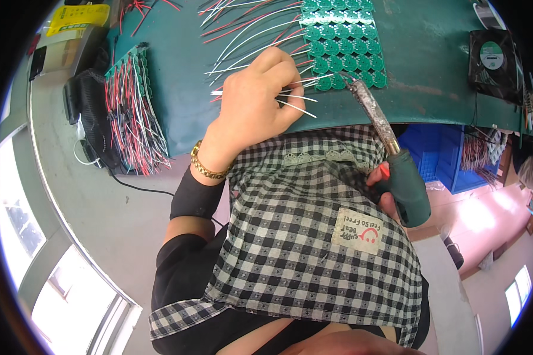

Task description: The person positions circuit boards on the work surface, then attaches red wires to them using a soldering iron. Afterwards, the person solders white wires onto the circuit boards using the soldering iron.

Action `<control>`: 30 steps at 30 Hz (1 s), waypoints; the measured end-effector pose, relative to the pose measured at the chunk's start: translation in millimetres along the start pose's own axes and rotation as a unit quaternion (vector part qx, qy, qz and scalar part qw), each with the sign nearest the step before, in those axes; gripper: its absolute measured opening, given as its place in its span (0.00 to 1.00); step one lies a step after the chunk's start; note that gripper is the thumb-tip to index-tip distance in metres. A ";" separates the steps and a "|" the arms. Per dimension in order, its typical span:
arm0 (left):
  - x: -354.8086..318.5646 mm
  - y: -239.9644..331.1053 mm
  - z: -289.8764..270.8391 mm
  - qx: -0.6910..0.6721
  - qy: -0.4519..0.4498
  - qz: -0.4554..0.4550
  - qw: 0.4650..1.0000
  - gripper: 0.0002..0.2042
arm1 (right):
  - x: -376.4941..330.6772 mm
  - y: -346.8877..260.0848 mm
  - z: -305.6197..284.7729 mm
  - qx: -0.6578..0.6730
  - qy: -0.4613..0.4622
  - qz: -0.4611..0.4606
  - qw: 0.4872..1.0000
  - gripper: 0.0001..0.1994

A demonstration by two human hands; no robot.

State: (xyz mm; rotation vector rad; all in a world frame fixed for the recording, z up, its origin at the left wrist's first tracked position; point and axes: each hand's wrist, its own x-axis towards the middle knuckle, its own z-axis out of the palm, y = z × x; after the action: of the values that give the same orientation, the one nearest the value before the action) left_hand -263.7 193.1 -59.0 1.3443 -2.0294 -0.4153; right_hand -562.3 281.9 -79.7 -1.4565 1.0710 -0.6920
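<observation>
A panel of small round green circuit boards lies on the dark green work mat, with red and white wires running out from its left side. My left hand is closed in a pinch on several thin white wires by the panel's near left corner. One wire's end reaches to the nearest row of boards. My right hand grips the dark green handle of a soldering iron, mostly hidden behind that handle. The iron's tip is at the nearest row, close to the wire's end; whether they touch I cannot tell.
Wired green boards hang over the mat's left edge beside a black mesh object. A yellow-topped box stands at far left. At right are a black fan and, lower down, a blue crate.
</observation>
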 end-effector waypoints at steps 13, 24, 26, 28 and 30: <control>-2.2 -1.8 -0.6 -0.001 0.005 0.009 1.000 0.06 | 4.1 -5.6 13.6 0.144 0.077 -0.098 0.982 0.27; -1.2 2.7 -1.0 0.003 0.002 0.014 1.000 0.06 | 0.1 -8.6 16.9 0.169 0.105 -0.054 0.979 0.28; -3.2 3.0 -1.0 0.009 -0.005 0.011 1.000 0.05 | -1.1 -5.5 16.9 0.180 0.116 -0.059 0.975 0.27; -3.8 3.4 0.3 0.010 -0.006 0.012 1.000 0.05 | -5.1 0.8 10.6 0.173 0.081 -0.052 0.980 0.27; -2.9 5.4 1.6 0.011 -0.009 0.013 1.000 0.05 | -6.5 -0.2 12.5 0.177 0.099 -0.062 0.977 0.26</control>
State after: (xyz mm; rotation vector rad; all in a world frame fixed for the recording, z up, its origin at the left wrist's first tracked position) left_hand -267.8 197.9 -58.0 1.3305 -2.0688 -0.3956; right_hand -553.9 293.1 -80.8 -1.1682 0.9518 -1.0767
